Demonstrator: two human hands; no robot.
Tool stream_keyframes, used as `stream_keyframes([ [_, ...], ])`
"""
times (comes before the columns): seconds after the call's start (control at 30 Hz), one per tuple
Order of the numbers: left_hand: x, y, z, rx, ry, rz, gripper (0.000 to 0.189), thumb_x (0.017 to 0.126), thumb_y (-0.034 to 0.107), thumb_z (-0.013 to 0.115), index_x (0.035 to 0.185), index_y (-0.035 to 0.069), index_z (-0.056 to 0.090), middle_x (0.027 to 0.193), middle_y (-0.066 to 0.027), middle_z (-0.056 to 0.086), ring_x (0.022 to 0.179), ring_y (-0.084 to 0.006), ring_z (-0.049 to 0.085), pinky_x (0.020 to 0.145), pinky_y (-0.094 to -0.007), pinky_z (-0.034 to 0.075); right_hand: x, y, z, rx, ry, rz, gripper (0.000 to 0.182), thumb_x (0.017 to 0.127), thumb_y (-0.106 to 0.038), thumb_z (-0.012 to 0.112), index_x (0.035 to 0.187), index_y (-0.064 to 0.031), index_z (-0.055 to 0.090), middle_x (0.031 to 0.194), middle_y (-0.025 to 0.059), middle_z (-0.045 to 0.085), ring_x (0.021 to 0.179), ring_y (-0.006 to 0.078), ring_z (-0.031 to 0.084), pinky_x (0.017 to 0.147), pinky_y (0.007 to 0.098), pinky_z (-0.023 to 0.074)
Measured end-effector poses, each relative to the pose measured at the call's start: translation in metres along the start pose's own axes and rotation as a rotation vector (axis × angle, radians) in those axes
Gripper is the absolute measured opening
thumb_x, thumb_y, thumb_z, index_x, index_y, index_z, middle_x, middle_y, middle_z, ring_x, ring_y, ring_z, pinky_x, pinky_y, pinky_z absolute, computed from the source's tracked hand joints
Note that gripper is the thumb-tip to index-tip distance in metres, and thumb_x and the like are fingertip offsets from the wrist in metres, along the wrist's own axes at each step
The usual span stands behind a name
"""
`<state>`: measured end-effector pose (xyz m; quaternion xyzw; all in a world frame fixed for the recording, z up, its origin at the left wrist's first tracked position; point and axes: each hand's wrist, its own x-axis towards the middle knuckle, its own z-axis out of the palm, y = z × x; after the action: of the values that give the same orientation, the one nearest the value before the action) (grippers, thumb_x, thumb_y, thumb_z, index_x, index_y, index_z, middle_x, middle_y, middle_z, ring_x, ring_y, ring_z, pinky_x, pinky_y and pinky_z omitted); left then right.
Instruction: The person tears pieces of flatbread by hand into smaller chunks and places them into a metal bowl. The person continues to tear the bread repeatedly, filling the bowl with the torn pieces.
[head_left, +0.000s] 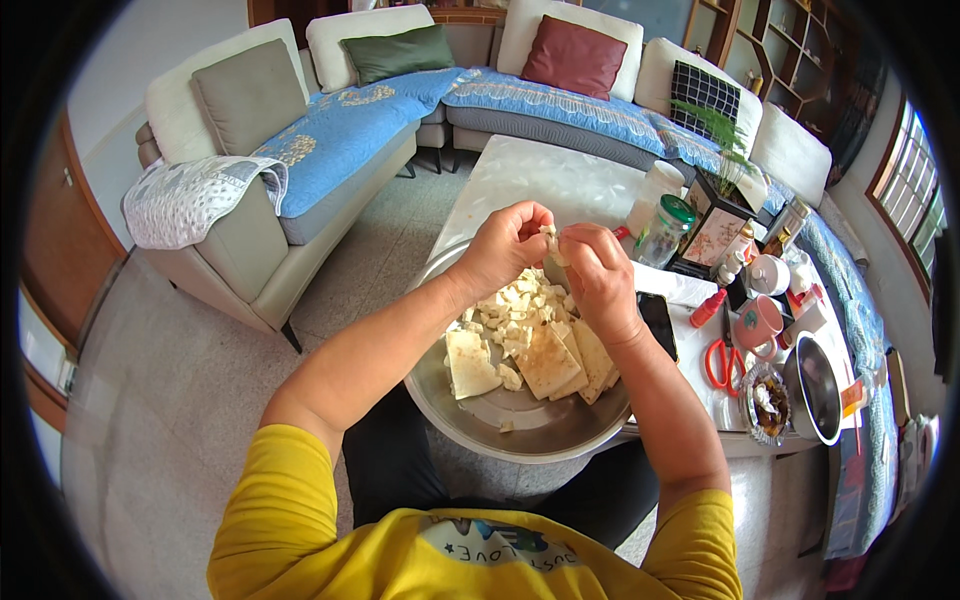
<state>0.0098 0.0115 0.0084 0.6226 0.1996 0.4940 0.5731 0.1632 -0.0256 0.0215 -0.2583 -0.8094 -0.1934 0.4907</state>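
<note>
A wide metal basin (480, 435) rests in front of me at the table's near edge. In it lie a heap of small torn pale pieces (525, 304), possibly flatbread or tofu, and several larger flat slabs, some browned, such as the slab (471, 365) at the left and another (550, 361) nearer the middle. Above the heap, my left hand (510, 246) pinches a small pale piece (553, 244) between thumb and fingertips. My right hand (600, 274) meets it from the right, its fingers closed on the same piece or one touching it. The fingers partly hide it.
Right of the basin, the table (540, 169) holds a phone (658, 326), red-handled scissors (724, 364), a green-lidded glass jar (664, 232), a potted plant (716, 217), a pink mug (759, 326), an ashtray (765, 405) and a metal bowl (817, 388). Sofas (352, 150) stand behind and at the left.
</note>
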Motion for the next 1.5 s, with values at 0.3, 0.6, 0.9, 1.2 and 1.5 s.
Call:
stream_keyframes([
  [0.3, 0.010, -0.003, -0.026, -0.762, -0.082, -0.065, 0.006, 0.082, 0.004, 0.052, 0.087, 0.005, 0.050, 0.083, -0.0011, 0.052, 0.073, -0.0055, 0.051, 0.063, -0.0141, 0.046, -0.014, 0.017, 0.005, 1.030, 0.020, 0.800, 0.020, 0.085, -0.008, 0.057, 0.101, -0.0019, 0.048, 0.092, 0.0043, 0.058, 0.084, 0.0099, 0.056, 0.071, 0.0237, 0.0494],
  [0.6, 0.007, -0.013, -0.024, 0.856, 0.013, 0.112, 0.026, 0.083, 0.009, 0.056, 0.108, 0.001, 0.053, 0.096, -0.0025, 0.056, 0.079, -0.0083, 0.055, 0.069, -0.0241, 0.048, -0.022, 0.030, 0.014, 0.748, -0.243, 0.951, 0.023, 0.084, -0.010, 0.057, 0.104, -0.0007, 0.049, 0.087, 0.0028, 0.057, 0.073, 0.0075, 0.052, 0.062, 0.0212, 0.0434],
  [0.9, 0.004, -0.011, -0.012, 0.477, -0.007, 0.075, 0.014, 0.079, 0.007, 0.058, 0.091, 0.000, 0.054, 0.081, -0.0029, 0.059, 0.072, -0.0076, 0.057, 0.065, -0.0221, 0.047, -0.019, 0.026, 0.011, 0.708, -0.310, 0.909, 0.019, 0.080, -0.008, 0.062, 0.094, -0.0003, 0.052, 0.083, 0.0036, 0.057, 0.074, 0.0070, 0.052, 0.064, 0.0207, 0.0431],
  [1.2, 0.001, -0.003, -0.006, 0.284, -0.052, 0.024, 0.014, 0.078, 0.003, 0.057, 0.091, 0.001, 0.051, 0.081, -0.0010, 0.055, 0.074, -0.0059, 0.054, 0.067, -0.0207, 0.046, -0.017, 0.023, 0.008, 1.049, -0.286, 0.986, 0.017, 0.082, -0.007, 0.060, 0.093, -0.0021, 0.049, 0.084, 0.0010, 0.055, 0.077, 0.0059, 0.051, 0.066, 0.0196, 0.0420],
  [1.5, -0.001, 0.000, -0.002, 0.441, 0.008, 0.131, 0.011, 0.079, 0.000, 0.054, 0.087, 0.003, 0.048, 0.079, 0.0027, 0.048, 0.069, -0.0031, 0.046, 0.062, -0.0184, 0.043, -0.010, 0.007, 0.008, 0.397, -0.180, 0.545, 0.020, 0.074, 0.000, 0.062, 0.088, -0.0027, 0.048, 0.082, 0.0084, 0.055, 0.072, 0.0209, 0.056, 0.062, 0.0288, 0.0446],
])
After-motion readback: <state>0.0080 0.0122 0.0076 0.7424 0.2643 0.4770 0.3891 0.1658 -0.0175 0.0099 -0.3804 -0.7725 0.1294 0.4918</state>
